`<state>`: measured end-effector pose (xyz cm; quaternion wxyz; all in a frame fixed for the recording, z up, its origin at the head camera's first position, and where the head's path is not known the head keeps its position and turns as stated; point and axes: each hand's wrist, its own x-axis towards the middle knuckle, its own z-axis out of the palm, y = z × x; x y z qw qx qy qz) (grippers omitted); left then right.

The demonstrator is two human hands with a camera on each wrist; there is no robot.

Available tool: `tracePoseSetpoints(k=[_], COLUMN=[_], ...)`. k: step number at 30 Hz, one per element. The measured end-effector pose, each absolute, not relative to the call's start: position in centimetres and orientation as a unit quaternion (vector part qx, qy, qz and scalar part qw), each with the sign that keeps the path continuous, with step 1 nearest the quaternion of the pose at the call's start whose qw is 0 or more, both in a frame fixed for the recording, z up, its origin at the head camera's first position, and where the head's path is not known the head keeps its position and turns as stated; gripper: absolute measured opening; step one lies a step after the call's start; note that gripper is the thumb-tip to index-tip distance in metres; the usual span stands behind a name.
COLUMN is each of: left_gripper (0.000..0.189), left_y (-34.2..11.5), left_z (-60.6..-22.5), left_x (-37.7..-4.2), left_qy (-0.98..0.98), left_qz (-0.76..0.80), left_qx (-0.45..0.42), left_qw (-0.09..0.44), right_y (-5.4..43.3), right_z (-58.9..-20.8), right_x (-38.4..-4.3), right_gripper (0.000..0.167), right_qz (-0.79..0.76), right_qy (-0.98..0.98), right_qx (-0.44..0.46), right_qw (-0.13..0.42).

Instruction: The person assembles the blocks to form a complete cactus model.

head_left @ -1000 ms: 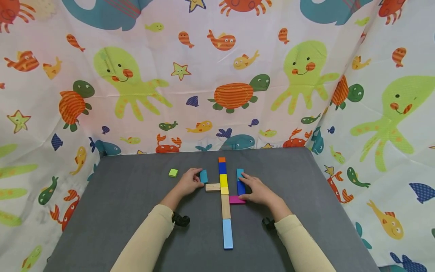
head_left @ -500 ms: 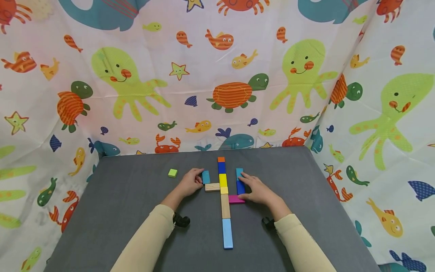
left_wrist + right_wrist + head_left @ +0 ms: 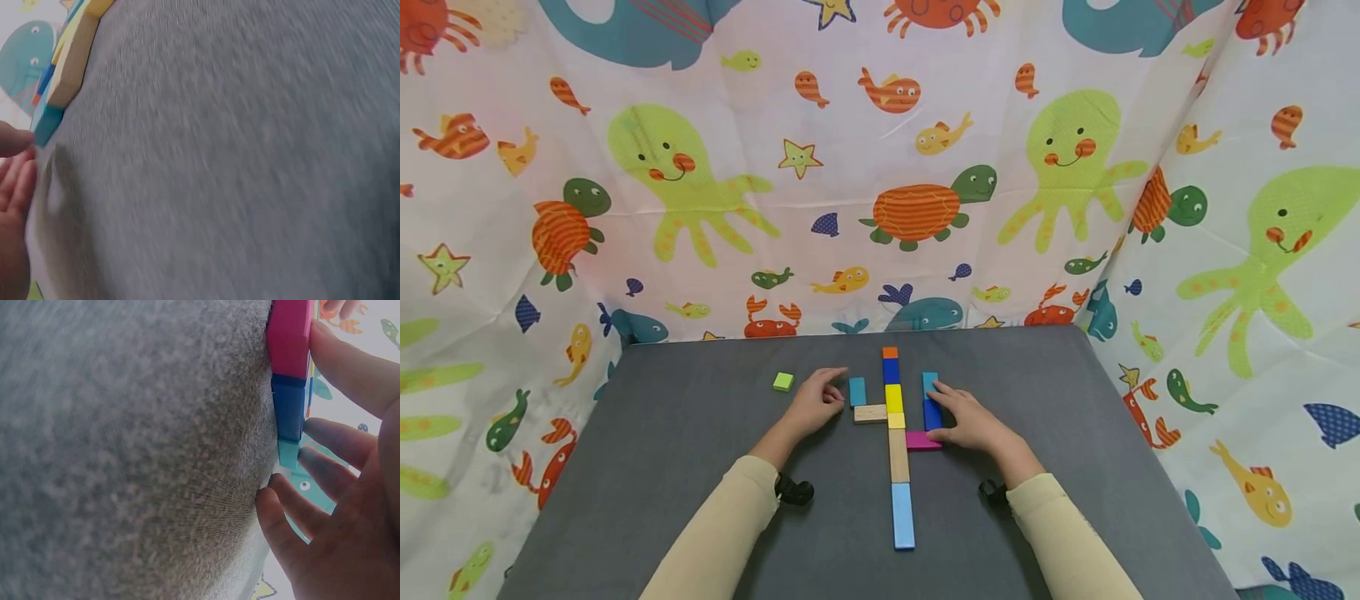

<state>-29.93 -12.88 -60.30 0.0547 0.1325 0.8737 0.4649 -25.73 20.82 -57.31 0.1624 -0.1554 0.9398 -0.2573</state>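
Observation:
My left hand (image 3: 817, 402) is just left of a teal block (image 3: 857, 391), its fingers loosely bent with nothing between them. This block stands end-on against a natural wood block (image 3: 870, 413). In the left wrist view the thumb and fingertips overlap the end of the teal block (image 3: 47, 123). My right hand (image 3: 973, 421) rests at the right-hand blocks: in the right wrist view its thumb touches the magenta block (image 3: 290, 339), while fingertips lie along a blue block (image 3: 289, 407) and a light teal block (image 3: 289, 453). Its fingers are spread and gently bent.
A central column runs up the grey table (image 3: 685, 500): light blue block (image 3: 903, 517), long wood block (image 3: 898, 456), two yellow blocks (image 3: 893, 397), dark blue block (image 3: 891, 369) and orange block (image 3: 890, 352). A green block (image 3: 783, 382) lies far left. A printed curtain (image 3: 842, 183) hangs behind.
My left hand pushed the teal block right, over the left end of the wood block, then let it go and drew back slightly left. My right hand stayed put.

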Motion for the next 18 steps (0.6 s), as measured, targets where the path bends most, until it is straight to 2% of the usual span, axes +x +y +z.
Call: tracePoseSetpoints(k=[6,10,15,18], left_gripper=[0.05,0.054,0.074,0.077], left_y=[-16.3,-19.2,-21.7,-22.2], left_z=[-59.9,-60.1,-60.3,-60.2], left_x=[-29.4,-29.4,-29.5,-29.6], left_qy=[0.88,0.885,0.872,0.88], left_qz=[0.46,0.454,0.487,0.474], left_qx=[0.111,0.079,0.022,0.013], left_qw=[-0.033,-0.064,-0.045,-0.02], right_y=[20.8,20.9,20.8,20.8], right_z=[-57.3,-57.4,-57.6,-57.4], right_x=[-25.6,-25.6,-25.6,-25.6], right_gripper=[0.086,0.086,0.086,0.086], right_qz=[-0.262,-0.266,-0.264,-0.266], right_qy=[0.939,0.938,0.938,0.938], right_qx=[-0.156,-0.153,-0.156,-0.156], right_qw=[0.16,0.162,0.162,0.162])
